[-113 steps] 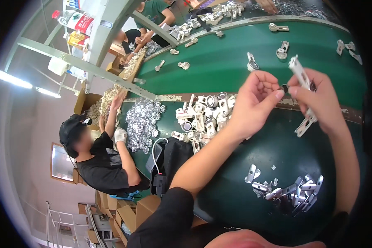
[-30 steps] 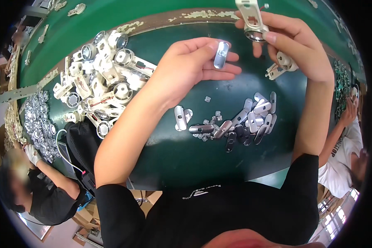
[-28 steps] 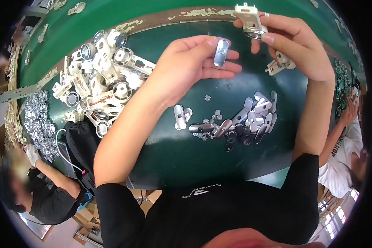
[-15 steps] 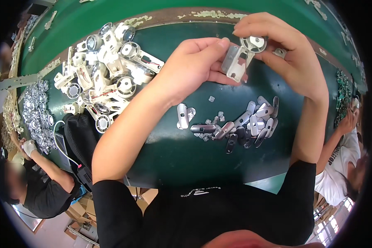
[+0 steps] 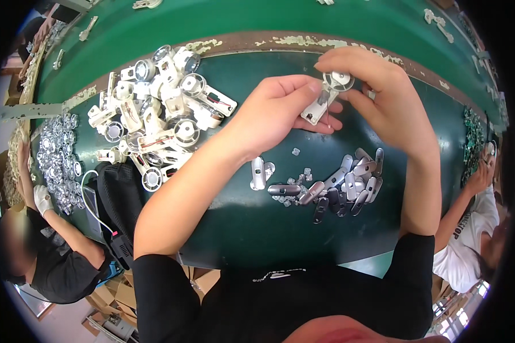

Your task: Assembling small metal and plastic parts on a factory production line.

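Observation:
Both my hands hold a white plastic housing (image 5: 313,114) with a round ring end, above the far middle of the dark green bench. My left hand (image 5: 280,111) is closed on its narrow body, thumb on top and fingers underneath. A greyish piece lies along the body near that thumb, partly hidden. The fingers of my right hand (image 5: 386,86) curl round the ring end (image 5: 339,80). Something small and whitish shows inside the right hand's grip, too covered to name. Below the hands lie silver oval covers (image 5: 350,184) and small clear plastic pieces (image 5: 296,151).
A heap of similar white housings (image 5: 154,108) is on the left, with a black pouch (image 5: 120,200) and cable nearer me. Clear round parts (image 5: 60,160) lie farther left. Co-workers sit on both sides. A green belt (image 5: 240,26) runs beyond the bench's raised edge.
The housing has come slightly lower and left in the picture with both hands. The grey piece, earlier beside the housing at my left fingers, now appears against its body.

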The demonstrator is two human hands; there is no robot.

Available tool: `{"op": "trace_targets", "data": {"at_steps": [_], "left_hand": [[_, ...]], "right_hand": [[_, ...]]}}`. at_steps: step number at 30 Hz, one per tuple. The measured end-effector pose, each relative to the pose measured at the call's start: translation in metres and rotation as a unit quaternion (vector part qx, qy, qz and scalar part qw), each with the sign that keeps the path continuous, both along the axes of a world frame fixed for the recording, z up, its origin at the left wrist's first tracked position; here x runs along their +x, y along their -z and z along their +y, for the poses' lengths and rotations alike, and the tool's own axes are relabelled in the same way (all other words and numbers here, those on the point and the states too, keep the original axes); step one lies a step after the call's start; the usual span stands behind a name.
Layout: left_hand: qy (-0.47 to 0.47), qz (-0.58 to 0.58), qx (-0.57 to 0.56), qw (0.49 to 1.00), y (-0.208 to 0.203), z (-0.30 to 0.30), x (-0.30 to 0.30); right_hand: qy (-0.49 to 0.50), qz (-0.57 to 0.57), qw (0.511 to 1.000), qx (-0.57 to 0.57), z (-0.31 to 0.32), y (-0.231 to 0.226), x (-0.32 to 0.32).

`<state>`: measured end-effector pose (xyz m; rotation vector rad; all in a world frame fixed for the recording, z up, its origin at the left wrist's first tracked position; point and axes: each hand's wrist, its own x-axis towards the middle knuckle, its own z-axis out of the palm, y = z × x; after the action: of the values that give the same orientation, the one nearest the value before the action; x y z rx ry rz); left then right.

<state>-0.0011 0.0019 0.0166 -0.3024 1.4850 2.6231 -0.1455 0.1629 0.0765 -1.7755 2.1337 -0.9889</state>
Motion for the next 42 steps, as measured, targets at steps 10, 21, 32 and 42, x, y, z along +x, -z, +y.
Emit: {"op": "trace_targets", "data": {"at_steps": [10, 21, 32, 42], "left_hand": [[-0.016, 0.026, 0.001, 1.000, 0.013, 0.008, 0.005], [-0.096, 0.001, -0.038, 0.995, 0.009, 0.024, -0.002], [-0.210, 0.027, -0.339, 0.916, -0.012, 0.024, -0.004], [-0.225, 0.040, -0.463, 0.857, -0.002, 0.021, -0.004]], "right_hand": [[0.014, 0.019, 1.000, -0.009, -0.002, 0.001, 0.013], [-0.005, 0.022, 0.999, -0.045, -0.004, -0.017, 0.021], [0.007, 0.114, 0.986, -0.122, -0.010, -0.012, 0.024], [0.008, 0.218, 0.970, -0.108, -0.009, 0.010, 0.019]]}}
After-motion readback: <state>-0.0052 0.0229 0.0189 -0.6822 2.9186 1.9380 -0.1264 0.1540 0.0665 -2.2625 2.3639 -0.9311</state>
